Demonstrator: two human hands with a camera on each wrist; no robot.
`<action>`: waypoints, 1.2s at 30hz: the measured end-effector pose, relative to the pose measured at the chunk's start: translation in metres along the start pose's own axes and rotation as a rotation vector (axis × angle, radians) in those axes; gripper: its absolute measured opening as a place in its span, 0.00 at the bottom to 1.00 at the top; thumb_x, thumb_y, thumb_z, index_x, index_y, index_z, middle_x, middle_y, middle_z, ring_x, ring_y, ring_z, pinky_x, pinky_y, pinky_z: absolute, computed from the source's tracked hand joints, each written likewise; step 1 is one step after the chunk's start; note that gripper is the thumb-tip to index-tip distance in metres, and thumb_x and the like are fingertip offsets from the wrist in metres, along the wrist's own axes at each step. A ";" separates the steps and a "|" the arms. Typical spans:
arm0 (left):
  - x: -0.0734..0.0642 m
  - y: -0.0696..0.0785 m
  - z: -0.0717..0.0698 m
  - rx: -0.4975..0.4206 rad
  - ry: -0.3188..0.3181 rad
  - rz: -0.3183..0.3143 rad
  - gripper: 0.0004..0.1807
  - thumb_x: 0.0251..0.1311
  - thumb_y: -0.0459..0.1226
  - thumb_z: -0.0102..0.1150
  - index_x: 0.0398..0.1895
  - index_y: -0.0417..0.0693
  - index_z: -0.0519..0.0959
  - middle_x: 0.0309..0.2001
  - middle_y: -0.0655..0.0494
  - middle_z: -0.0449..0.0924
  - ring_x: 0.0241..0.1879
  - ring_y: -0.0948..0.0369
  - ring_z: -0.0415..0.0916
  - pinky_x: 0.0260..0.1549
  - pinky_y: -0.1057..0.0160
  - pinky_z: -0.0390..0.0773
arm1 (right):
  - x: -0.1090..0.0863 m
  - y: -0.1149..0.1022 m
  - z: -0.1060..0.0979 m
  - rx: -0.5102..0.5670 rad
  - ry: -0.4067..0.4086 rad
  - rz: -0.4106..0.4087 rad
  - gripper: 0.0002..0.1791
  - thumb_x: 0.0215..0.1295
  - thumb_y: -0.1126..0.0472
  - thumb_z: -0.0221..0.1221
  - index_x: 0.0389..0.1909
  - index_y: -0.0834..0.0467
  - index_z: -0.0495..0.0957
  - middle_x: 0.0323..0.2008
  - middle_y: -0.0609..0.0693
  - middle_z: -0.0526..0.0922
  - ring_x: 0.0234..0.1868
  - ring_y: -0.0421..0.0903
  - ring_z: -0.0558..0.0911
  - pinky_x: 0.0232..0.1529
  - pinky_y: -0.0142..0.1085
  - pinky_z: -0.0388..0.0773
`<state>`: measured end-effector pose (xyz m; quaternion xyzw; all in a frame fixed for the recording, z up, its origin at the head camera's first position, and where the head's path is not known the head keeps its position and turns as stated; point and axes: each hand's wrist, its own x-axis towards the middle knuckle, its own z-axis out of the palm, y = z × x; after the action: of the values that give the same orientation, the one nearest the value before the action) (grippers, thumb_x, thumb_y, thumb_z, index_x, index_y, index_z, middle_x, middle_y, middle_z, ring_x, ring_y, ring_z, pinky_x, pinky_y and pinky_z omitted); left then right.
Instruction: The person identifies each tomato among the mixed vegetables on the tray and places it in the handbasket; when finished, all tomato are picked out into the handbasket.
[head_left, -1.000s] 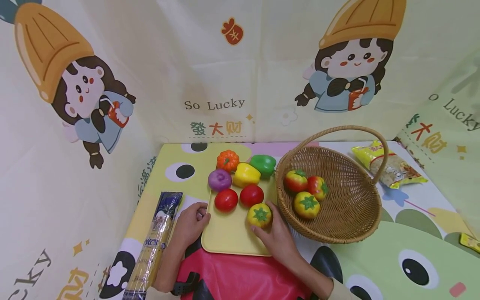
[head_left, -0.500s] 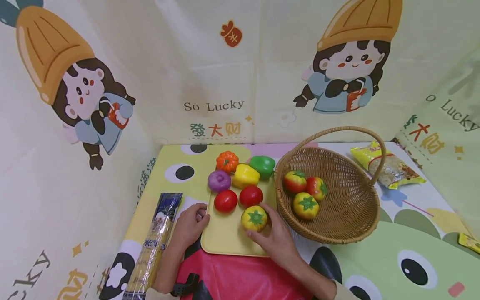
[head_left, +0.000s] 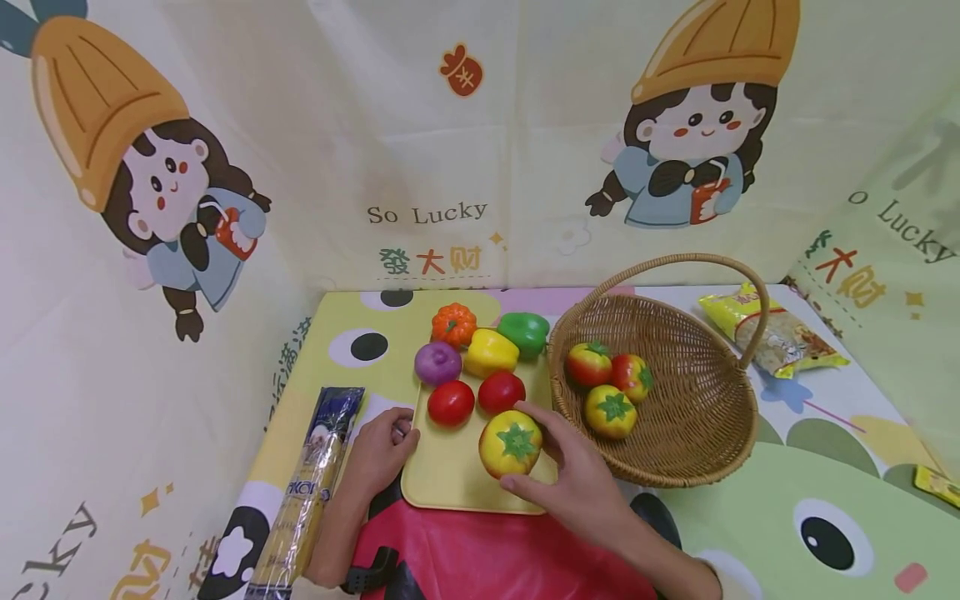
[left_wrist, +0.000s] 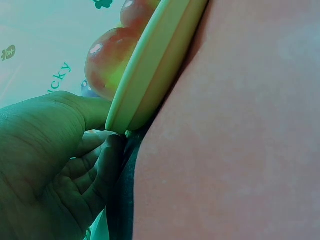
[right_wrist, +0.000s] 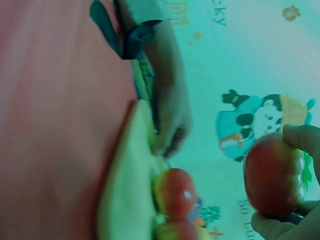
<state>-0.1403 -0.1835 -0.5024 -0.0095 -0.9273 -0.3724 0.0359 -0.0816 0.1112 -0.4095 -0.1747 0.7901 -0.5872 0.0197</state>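
Observation:
My right hand (head_left: 588,483) holds a yellow-and-red tomato (head_left: 498,454) with a green star-shaped top, fingers on its far side and thumb on its near side. In the right wrist view the same tomato (right_wrist: 272,172) is up off the tray. My left hand (head_left: 381,450) pinches the left edge of a pale yellow tray (head_left: 450,487); the left wrist view has the thumb above the rim (left_wrist: 125,107) and fingers below. Two red tomatoes, one on the left (head_left: 451,404) and one on the right (head_left: 501,392), lie on the tray.
A purple onion (head_left: 438,363), yellow pepper (head_left: 491,352), green pepper (head_left: 523,335) and orange pumpkin (head_left: 453,324) fill the tray's far end. Right of it stands a wicker basket (head_left: 690,417) with 3 tomatoes. A spaghetti pack (head_left: 303,492) lies left, a yellow food bag (head_left: 787,337) back right.
My right hand has lifted the yellow-and-red tomato up off the tray, bringing it closer to the head camera. The left hand stays at the tray's edge.

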 end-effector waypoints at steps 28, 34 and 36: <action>-0.001 0.001 -0.002 -0.002 -0.001 -0.012 0.16 0.59 0.37 0.65 0.49 0.41 0.81 0.30 0.61 0.77 0.28 0.65 0.73 0.34 0.60 0.75 | 0.012 -0.052 -0.122 -0.236 -0.095 -0.148 0.44 0.49 0.64 0.75 0.69 0.49 0.68 0.62 0.46 0.72 0.55 0.44 0.77 0.51 0.31 0.76; -0.001 0.000 -0.002 -0.004 0.010 0.007 0.15 0.59 0.36 0.65 0.48 0.41 0.82 0.30 0.61 0.77 0.28 0.65 0.73 0.34 0.60 0.75 | 0.034 -0.042 -0.165 -0.076 -0.234 -0.193 0.44 0.50 0.78 0.69 0.70 0.59 0.65 0.65 0.55 0.69 0.60 0.48 0.73 0.55 0.33 0.74; 0.000 0.000 -0.001 -0.008 0.006 0.008 0.15 0.59 0.36 0.65 0.48 0.41 0.81 0.30 0.60 0.77 0.28 0.65 0.73 0.34 0.60 0.75 | 0.041 -0.040 -0.178 -0.076 -0.260 -0.204 0.44 0.50 0.80 0.67 0.71 0.60 0.64 0.65 0.56 0.68 0.60 0.49 0.73 0.54 0.33 0.74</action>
<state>-0.1401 -0.1840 -0.5015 -0.0124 -0.9256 -0.3762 0.0402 -0.1523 0.2529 -0.3099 -0.3290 0.7808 -0.5283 0.0552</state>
